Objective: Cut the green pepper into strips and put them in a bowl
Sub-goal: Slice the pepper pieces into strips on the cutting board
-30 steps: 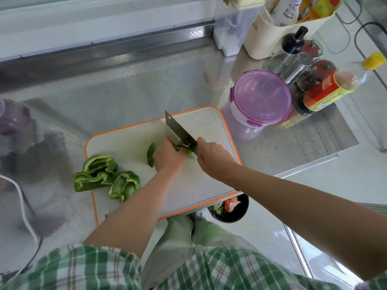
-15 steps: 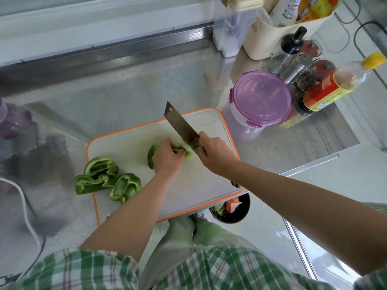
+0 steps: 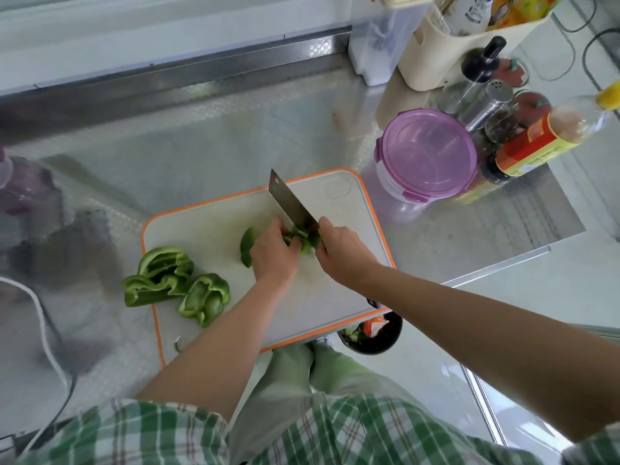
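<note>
Green pepper chunks (image 3: 174, 283), 2, at near-left edge of cutting board (image 3: 208, 226), 3rd pepper piece (image 3: 247, 246) mid-board clamped under curled left grip (image 3: 273, 253), right grip (image 3: 342, 250) closed round knife (image 3: 288, 203) handle, blade on that piece, purple-lidded container (image 3: 429, 152) beyond on bench (image 3: 201, 156).

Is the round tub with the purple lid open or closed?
Closed. The purple lid sits flat over the whole round tub, and its clips look folded down at the rim.
</note>
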`<state>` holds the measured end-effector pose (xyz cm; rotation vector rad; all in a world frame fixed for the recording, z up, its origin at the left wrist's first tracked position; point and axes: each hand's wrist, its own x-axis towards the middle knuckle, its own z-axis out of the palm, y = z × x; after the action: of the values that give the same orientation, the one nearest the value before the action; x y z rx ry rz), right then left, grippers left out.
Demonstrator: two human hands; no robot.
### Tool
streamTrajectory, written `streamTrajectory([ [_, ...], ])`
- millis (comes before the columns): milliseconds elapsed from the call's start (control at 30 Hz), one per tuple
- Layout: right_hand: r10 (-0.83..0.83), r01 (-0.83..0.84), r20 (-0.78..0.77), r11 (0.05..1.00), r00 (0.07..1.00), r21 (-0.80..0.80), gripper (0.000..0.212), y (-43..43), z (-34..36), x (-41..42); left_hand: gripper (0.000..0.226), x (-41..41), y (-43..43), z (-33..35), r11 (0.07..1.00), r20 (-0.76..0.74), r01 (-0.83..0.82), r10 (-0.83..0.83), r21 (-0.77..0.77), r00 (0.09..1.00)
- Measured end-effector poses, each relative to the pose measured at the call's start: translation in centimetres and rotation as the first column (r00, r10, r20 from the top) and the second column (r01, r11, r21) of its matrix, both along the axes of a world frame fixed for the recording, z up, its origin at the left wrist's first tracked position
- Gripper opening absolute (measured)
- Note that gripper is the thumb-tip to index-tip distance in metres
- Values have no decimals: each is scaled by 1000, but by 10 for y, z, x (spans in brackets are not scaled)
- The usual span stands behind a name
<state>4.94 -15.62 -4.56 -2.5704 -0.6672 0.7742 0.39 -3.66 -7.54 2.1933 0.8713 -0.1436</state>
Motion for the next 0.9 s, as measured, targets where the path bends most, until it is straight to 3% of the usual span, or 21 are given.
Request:
streamTrajectory([
  [133, -26, 26, 52, 1000, 998, -6, 9, 4, -6, -4, 11, -3, 1, 0, 1000, 11, 28, -28, -2, 1000],
  [267, -91, 84, 69, 993, 993, 88, 5, -2, -7, 2, 14, -2, 2, -1, 999, -10, 36, -36, 18, 999],
  [367, -54, 47, 54, 992, 997, 113, 8, -6, 2, 8, 17, 1, 3, 2, 998, -31, 49, -48, 32, 998],
  [567, 36, -37, 22, 999, 999, 37, 10, -8, 10, 5, 12, 2, 2, 5, 996, -34, 52, -49, 67, 998],
  [900, -21, 21, 8, 999, 1000, -45, 9, 3, 12, -5, 10, 2, 1, 1, 999, -19, 14, -13, 50, 1000],
])
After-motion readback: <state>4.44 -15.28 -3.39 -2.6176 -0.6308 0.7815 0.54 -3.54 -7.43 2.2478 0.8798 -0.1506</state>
